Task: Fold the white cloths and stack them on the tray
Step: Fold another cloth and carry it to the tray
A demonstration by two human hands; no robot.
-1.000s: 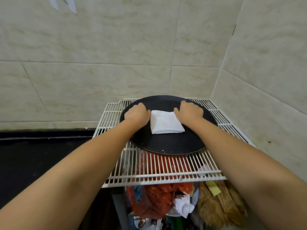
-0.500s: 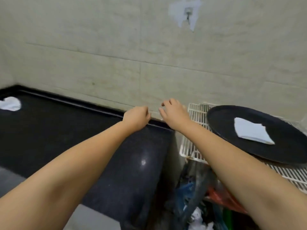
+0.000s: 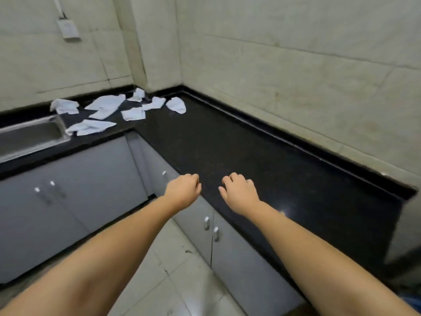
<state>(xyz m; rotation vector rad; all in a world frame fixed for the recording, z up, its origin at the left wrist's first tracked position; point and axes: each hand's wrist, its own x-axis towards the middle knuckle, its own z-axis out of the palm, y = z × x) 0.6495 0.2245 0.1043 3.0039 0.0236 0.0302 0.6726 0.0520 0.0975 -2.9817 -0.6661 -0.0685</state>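
Empty hands, white cloths far-left corner, well apart

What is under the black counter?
Under the black counter are grey cupboard doors with small silver handles. The doors are closed, so whatever is inside stays hidden.

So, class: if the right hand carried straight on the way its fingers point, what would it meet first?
Probably only bare black countertop; the right hand aims roughly toward the corner, with the unfolded white cloths likely first there.
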